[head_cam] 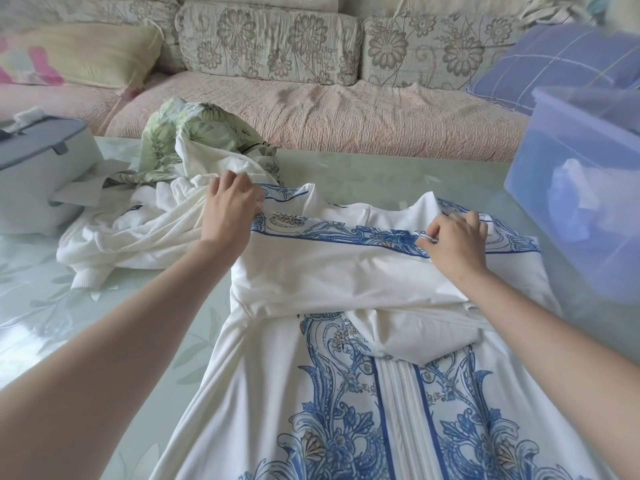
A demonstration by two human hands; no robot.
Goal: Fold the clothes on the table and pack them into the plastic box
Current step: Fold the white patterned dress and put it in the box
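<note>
The left hand at ten o'clock and right hand at two are pinching the doubled-back edge of the dress, probably keeping its fold square.

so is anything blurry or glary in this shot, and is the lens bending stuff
Head view: the dress, left hand and right hand are sharp; the plastic box at the right edge is smeared; the table shows pale glare near the sofa; light is soft, shadows faint; the wide lens stretches the forearms at the lower corners.
</note>
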